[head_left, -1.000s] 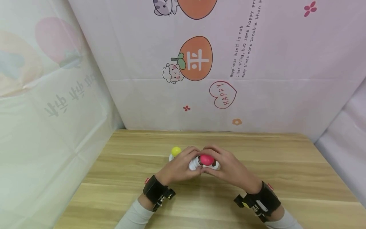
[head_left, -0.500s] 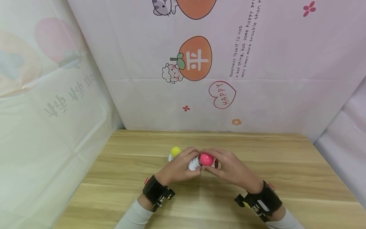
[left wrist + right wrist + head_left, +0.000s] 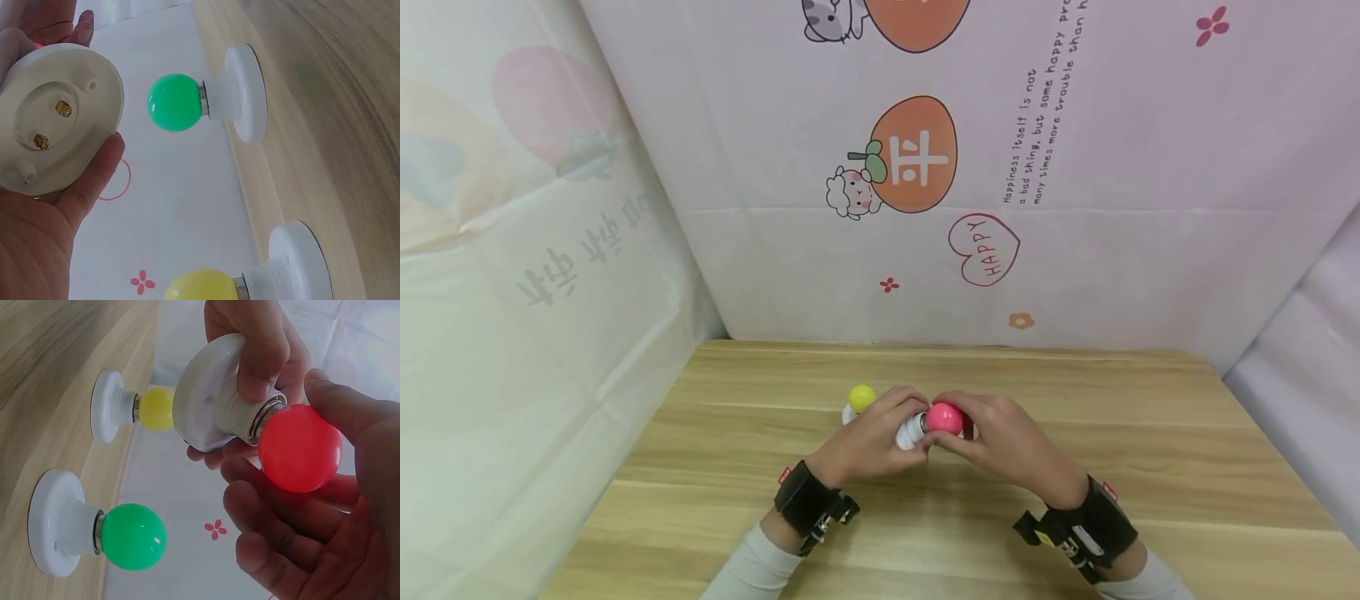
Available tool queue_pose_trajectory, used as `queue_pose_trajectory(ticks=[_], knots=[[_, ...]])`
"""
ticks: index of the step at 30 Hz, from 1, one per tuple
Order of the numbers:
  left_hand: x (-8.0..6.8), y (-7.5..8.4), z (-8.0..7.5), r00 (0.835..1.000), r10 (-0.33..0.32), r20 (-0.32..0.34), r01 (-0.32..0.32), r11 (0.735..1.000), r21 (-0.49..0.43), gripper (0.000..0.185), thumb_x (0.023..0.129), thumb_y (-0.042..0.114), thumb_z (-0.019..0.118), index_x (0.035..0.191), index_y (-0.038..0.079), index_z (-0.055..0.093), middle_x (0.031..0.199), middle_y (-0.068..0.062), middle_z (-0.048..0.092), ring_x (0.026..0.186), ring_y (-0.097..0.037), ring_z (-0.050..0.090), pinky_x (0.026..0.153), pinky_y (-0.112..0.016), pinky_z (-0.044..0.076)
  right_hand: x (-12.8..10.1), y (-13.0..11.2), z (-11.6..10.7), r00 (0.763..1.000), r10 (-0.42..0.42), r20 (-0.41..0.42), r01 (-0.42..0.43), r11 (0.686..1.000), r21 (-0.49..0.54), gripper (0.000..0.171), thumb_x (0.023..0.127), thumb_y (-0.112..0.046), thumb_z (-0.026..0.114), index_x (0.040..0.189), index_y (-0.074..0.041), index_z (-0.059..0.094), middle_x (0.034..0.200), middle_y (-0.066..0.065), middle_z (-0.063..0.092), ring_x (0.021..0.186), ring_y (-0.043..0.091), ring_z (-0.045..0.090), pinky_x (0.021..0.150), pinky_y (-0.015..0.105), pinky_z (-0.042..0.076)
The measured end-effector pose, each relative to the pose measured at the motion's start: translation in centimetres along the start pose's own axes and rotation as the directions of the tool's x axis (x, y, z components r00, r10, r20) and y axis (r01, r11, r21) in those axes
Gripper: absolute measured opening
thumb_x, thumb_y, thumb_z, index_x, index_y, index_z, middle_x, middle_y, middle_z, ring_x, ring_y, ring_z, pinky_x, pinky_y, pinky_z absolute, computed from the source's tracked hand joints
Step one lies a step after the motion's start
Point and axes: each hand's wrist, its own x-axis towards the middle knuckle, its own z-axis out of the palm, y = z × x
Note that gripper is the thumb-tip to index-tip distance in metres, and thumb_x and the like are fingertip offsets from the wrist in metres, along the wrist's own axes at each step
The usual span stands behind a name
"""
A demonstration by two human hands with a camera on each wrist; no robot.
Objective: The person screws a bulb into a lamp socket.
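I am holding a white socket off the table in my left hand, fingers curled round its base and neck, while my right hand is cupping the red bulb that is sitting in its metal collar, thumb and fingers wrapped round the globe. What I am worrying about: the smooth globe is giving little purchase, so it could be slipping in my fingers; if I am tilting it against the thread it may be binding; and with the pair in the air, a loose left grip could be dropping both onto the wood. Counting: three bulbs, red, green and yellow; three sockets, one held and two standing on the table just behind my hands.
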Motion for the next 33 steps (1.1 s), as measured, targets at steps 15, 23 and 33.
queue_pose_trajectory(ticks=[15,23,33], knots=[[0.03,0.07,-0.06,1.000,-0.018,-0.004,0.018,1.000,-0.006,0.039,0.092,0.022,0.079,0.126,0.009,0.066,0.127,-0.002,0.064,0.111,-0.012,0.059,0.087,-0.014,0.055,0.05,-0.32,0.40,0.996,-0.061,-0.068,0.058,0.997,-0.056,0.053,0.084,-0.034,0.090,0.128,-0.014,0.067,0.127,0.003,0.063,0.077,0.007,0.058,0.063,0.018,0.054],[0.03,-0.02,-0.09,1.000,-0.001,-0.026,0.001,1.000,-0.008,0.037,0.092,0.022,0.078,0.124,0.009,0.068,0.124,0.000,0.065,0.110,-0.010,0.060,0.089,-0.015,0.055,0.00,-0.20,0.14,0.986,-0.149,-0.068,0.152,0.988,0.035,0.054,0.078,-0.007,0.093,0.126,-0.012,0.068,0.121,-0.001,0.065,0.100,0.011,0.068,0.085,0.031,0.063],[0.02,-0.10,-0.09,1.000,-0.008,-0.031,0.007,1.000,-0.019,0.036,0.090,0.018,0.076,0.123,0.009,0.068,0.123,0.001,0.065,0.110,-0.009,0.059,0.089,-0.015,0.054,-0.04,-0.01,-0.15,0.990,-0.127,-0.059,0.131,0.988,0.081,0.049,0.084,-0.013,0.091,0.128,-0.006,0.071,0.116,0.005,0.077,0.084,0.009,0.066,0.065,0.023,0.059]])
